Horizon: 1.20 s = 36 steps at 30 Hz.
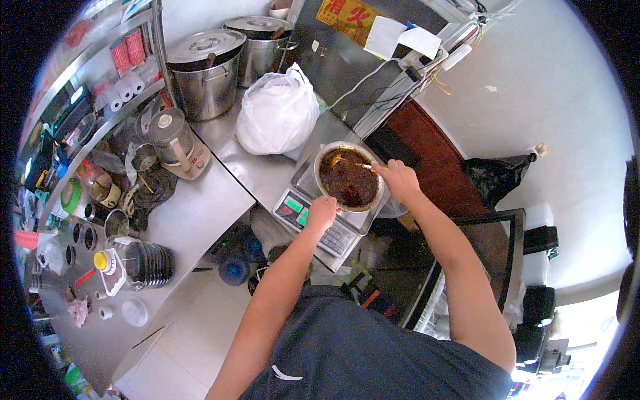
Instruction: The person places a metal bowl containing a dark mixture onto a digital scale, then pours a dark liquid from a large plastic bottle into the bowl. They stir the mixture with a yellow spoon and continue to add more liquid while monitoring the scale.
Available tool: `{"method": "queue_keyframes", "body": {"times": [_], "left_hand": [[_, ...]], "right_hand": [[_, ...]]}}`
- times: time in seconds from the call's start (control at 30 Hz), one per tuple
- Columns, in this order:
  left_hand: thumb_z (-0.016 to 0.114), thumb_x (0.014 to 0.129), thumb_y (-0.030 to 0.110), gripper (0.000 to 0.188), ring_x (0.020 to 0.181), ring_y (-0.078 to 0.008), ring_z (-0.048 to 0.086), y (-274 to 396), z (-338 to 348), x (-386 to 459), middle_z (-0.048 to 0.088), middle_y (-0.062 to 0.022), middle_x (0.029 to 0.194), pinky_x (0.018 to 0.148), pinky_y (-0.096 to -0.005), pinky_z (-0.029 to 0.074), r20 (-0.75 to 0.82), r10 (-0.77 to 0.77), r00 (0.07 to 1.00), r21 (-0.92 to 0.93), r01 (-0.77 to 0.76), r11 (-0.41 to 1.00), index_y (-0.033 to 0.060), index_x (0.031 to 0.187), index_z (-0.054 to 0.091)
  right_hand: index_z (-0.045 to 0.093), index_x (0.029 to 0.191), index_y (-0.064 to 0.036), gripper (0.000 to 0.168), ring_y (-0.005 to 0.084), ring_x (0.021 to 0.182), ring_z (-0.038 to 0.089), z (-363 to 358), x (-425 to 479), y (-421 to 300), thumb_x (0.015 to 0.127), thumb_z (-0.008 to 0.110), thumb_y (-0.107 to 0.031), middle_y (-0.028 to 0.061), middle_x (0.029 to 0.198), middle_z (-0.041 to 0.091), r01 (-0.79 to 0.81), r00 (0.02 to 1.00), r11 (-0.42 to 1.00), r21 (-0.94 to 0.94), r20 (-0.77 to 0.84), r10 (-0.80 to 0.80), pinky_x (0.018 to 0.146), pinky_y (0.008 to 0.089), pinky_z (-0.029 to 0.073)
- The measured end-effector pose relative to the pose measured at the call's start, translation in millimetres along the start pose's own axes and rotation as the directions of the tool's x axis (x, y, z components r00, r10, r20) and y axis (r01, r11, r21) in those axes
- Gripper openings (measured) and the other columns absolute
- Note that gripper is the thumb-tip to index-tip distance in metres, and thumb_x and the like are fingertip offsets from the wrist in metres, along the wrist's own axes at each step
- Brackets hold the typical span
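A round metal bowl of dark brown, oily sauce rests on the platform of a digital scale with lit green displays. My left hand grips the bowl's rim at the near left side. In my right hand is the handle of a spoon or similar utensil, whose far end dips into the sauce near the bowl's upper left. My left wrist passes over the scale's panel and hides part of it. A full white plastic bag sits just beyond the scale.
Two lidded steel stockpots stand at the back. To the left are a blender-like appliance, a glass bottle, a large plastic jug of dark liquid and a crowded shelf. A black plastic bag hangs on the right wall.
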State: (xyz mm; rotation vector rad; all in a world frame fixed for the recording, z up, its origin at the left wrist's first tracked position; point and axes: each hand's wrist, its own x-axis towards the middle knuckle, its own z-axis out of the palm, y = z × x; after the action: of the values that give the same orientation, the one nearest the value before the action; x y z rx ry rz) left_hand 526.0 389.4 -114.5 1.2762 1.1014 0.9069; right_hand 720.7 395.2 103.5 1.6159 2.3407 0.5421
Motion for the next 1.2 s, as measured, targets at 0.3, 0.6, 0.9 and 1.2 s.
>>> {"method": "queue_keyframes", "body": {"times": [0.3, 0.6, 0.9, 1.2], "left_hand": [[0.041, 0.092, 0.018, 0.032, 0.078, -0.0327, 0.067, 12, -5, -8, 0.067, -0.0176, 0.084, 0.075, -0.0431, 0.052, 0.090, 0.110, 0.990, 0.214, -0.127, 0.969, -0.0013, 0.077, 0.061], [0.039, 0.093, 0.017, 0.035, 0.076, -0.0325, 0.068, 5, -4, -7, 0.066, -0.0213, 0.083, 0.073, -0.0419, 0.053, 0.078, 0.192, 0.978, 0.143, -0.201, 0.969, -0.0069, 0.079, 0.060], [0.040, 0.090, 0.023, 0.039, 0.076, -0.0305, 0.069, 14, -6, -3, 0.069, -0.0217, 0.080, 0.071, -0.0389, 0.051, 0.077, -0.009, 0.997, -0.075, 0.015, 0.997, -0.0082, 0.079, 0.061], [0.040, 0.093, 0.020, 0.030, 0.068, -0.0221, 0.066, -30, 0, 15, 0.067, -0.0146, 0.079, 0.059, -0.0334, 0.049, 0.106, 0.080, 0.991, -0.130, -0.066, 0.989, -0.0031, 0.085, 0.058]], "right_hand": [[0.067, 0.106, -0.014, 0.024, 0.0319, 0.088, 0.068, -3, 12, 1, 0.089, 0.054, -0.025, 0.0167, 0.091, 0.068, -0.176, 0.874, 0.984, -0.016, 0.458, 0.164, 0.072, 0.0448, 0.055], [0.065, 0.073, -0.005, 0.032, 0.0191, 0.044, 0.046, 0, 14, -12, 0.086, 0.061, -0.034, 0.0066, 0.057, 0.055, -0.771, 0.430, 0.570, 0.285, 0.893, 0.135, 0.042, 0.0374, 0.038], [0.061, 0.104, -0.013, 0.027, 0.0020, 0.037, 0.024, 28, 16, -52, 0.100, 0.041, -0.030, -0.0102, 0.052, 0.030, -0.783, 0.394, -0.577, 0.232, 0.903, -0.171, 0.033, 0.0178, 0.019], [0.062, 0.088, -0.012, 0.021, 0.0051, 0.039, 0.028, -7, -17, -50, 0.093, 0.058, -0.032, -0.0078, 0.053, 0.036, -0.645, 0.550, -0.562, 0.518, 0.825, 0.129, 0.035, 0.0223, 0.021]]}}
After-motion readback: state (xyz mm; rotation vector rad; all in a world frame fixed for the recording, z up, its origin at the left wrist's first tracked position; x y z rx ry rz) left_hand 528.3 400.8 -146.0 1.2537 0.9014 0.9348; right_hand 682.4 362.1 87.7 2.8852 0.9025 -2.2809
